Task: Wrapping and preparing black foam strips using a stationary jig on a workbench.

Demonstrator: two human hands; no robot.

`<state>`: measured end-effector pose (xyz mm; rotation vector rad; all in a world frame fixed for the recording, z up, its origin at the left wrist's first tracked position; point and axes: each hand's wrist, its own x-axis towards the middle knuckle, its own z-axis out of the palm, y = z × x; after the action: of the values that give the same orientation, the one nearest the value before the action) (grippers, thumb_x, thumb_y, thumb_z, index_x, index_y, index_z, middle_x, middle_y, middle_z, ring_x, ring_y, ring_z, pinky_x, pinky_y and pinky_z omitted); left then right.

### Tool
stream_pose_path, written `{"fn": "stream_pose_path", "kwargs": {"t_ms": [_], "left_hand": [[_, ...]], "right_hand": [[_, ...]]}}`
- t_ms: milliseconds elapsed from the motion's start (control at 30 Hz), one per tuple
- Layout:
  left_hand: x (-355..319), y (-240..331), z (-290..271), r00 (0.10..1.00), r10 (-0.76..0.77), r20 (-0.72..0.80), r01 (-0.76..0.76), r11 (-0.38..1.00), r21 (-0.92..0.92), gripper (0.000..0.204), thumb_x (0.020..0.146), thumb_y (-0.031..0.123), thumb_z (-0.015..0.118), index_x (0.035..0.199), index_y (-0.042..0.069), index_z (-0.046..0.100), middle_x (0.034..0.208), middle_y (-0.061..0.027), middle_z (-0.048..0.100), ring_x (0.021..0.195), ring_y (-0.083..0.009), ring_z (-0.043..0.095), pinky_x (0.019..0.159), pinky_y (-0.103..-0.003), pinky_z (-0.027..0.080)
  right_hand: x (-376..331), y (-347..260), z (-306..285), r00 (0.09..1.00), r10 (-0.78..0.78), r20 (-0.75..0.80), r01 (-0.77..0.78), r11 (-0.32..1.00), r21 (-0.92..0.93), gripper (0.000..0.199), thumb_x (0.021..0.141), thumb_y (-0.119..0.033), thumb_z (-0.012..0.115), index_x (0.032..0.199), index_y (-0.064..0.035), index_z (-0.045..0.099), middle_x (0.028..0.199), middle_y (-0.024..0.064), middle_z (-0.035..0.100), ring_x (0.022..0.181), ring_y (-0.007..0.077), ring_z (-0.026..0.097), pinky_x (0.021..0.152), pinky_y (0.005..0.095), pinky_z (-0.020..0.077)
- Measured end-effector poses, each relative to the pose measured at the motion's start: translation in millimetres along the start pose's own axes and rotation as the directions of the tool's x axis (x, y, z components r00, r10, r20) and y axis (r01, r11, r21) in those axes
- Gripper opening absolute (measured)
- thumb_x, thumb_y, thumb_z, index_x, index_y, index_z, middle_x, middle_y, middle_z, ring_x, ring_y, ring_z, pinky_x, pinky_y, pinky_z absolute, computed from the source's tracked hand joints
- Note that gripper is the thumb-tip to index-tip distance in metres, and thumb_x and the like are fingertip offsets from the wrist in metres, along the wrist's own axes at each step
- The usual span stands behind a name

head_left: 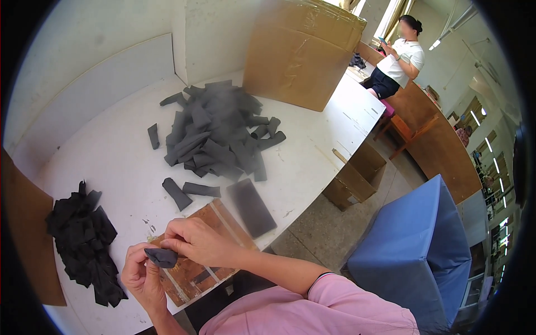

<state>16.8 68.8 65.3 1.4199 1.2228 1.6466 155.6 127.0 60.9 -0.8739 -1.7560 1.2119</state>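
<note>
Ahead of the hands: a brown taped cardboard board (215, 245) lies under them, a flat dark grey rectangular pad (251, 207) just beyond, two loose dark grey fabric rolls (190, 191) beside it.
Further ahead: a big heap of dark grey fabric rolls (218, 131) — bare white tabletop (117, 162) lies between.
Far end: a large brown cardboard box (298, 53) blocks the way.
Left: a crumpled black fabric pile (86, 243) — then an upright brown cardboard sheet (28, 234).

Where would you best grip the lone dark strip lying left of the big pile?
Pinch the strip across its narrow middle, coming from above. It lies flat on the table, apart from the pile, with bare surface along both long edges, so fingers likely fit either side.
</note>
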Motion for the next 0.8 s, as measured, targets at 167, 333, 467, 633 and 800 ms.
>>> {"fn": "stream_pose_path", "kwargs": {"t_ms": [167, 333, 467, 633, 800], "left_hand": [[-1, -4, 2, 0.999, 0.044, -0.017, -0.043, 0.998, 0.042, 0.013, 0.078, 0.010, 0.061, 0.077, 0.000, 0.054, 0.079, -0.0053, 0.052, 0.071, -0.0106, 0.046, 0.062, -0.020, 0.037], [-4, -7, 4, 0.990, 0.126, -0.071, -0.118, 0.987, 0.108, 0.014, 0.079, 0.010, 0.060, 0.077, 0.000, 0.050, 0.076, -0.0039, 0.049, 0.069, -0.0099, 0.044, 0.062, -0.020, 0.036], [0, 0, 7, 0.979, 0.056, -0.194, -0.075, 0.993, -0.091, 0.016, 0.080, 0.012, 0.059, 0.077, 0.000, 0.048, 0.075, -0.0027, 0.047, 0.070, -0.0096, 0.042, 0.065, -0.020, 0.035], [-7, -6, 7, 0.973, 0.049, -0.225, -0.067, 0.995, -0.072, 0.016, 0.084, 0.012, 0.054, 0.078, 0.001, 0.045, 0.076, -0.0020, 0.044, 0.070, -0.0082, 0.041, 0.065, -0.020, 0.034], [-18, -30, 6, 0.988, -0.086, -0.128, 0.091, 0.995, 0.030, 0.014, 0.085, 0.011, 0.052, 0.078, 0.002, 0.042, 0.078, -0.0019, 0.042, 0.070, -0.0081, 0.041, 0.064, -0.019, 0.034]], "right_hand": [[2, -12, -8, 0.996, 0.061, 0.065, -0.061, 0.998, 0.000, 0.018, 0.079, -0.015, 0.056, 0.074, 0.0019, 0.052, 0.067, 0.0102, 0.051, 0.060, 0.0192, 0.049, 0.056, 0.0297, 0.0383], [-7, -25, -12, 0.962, -0.264, 0.074, 0.273, 0.950, -0.152, 0.025, 0.075, -0.023, 0.061, 0.081, -0.0004, 0.051, 0.071, 0.0081, 0.048, 0.065, 0.0214, 0.049, 0.060, 0.0311, 0.0390], [-8, -29, 2, 0.914, -0.388, 0.118, 0.392, 0.769, -0.504, 0.027, 0.069, -0.024, 0.062, 0.078, -0.0027, 0.049, 0.070, 0.0075, 0.048, 0.068, 0.0237, 0.050, 0.062, 0.0316, 0.0404], [-7, -31, 2, 0.915, -0.335, 0.225, 0.393, 0.608, -0.690, 0.012, 0.067, -0.013, 0.056, 0.069, -0.0043, 0.047, 0.069, 0.0079, 0.049, 0.070, 0.0225, 0.052, 0.061, 0.0311, 0.0411], [-24, 8, 11, 0.955, -0.278, 0.103, 0.282, 0.743, -0.607, 0.006, 0.068, -0.007, 0.052, 0.072, -0.0035, 0.052, 0.065, 0.0096, 0.053, 0.065, 0.0246, 0.055, 0.057, 0.0344, 0.0426]]}}
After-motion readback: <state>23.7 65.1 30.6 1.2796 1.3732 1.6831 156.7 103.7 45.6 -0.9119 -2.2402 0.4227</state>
